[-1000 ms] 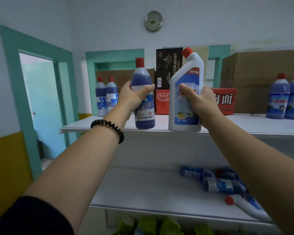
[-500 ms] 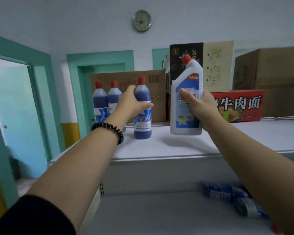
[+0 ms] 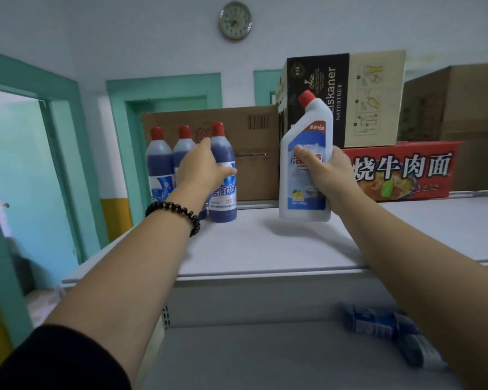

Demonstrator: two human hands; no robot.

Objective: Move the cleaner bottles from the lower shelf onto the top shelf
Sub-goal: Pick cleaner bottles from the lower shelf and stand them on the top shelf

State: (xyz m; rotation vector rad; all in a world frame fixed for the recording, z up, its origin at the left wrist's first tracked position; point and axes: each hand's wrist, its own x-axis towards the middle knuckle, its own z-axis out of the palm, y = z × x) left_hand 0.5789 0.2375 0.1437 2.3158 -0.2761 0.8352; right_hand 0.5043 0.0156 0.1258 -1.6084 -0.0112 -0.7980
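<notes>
My left hand (image 3: 200,167) grips a dark blue cleaner bottle (image 3: 223,190) with a red cap, standing upright on the top shelf (image 3: 265,249) beside two matching blue bottles (image 3: 159,164). My right hand (image 3: 328,178) holds a white cleaner bottle (image 3: 304,164) with a red cap and a bent neck, tilted slightly, its base just above the top shelf. On the lower shelf (image 3: 251,358), at the right, lie blue bottles (image 3: 378,323) on their sides, partly hidden by my right arm.
Cardboard boxes (image 3: 254,147) stand along the back of the top shelf, with a black and tan box (image 3: 350,97) on a red noodle carton (image 3: 406,170). A teal doorway (image 3: 26,178) is at the left. A clock (image 3: 235,20) hangs on the wall.
Both hands moved forward over the top shelf. The blue bottle has gone left and now stands next to the two others. The white bottle hovers lower, close to the shelf.
</notes>
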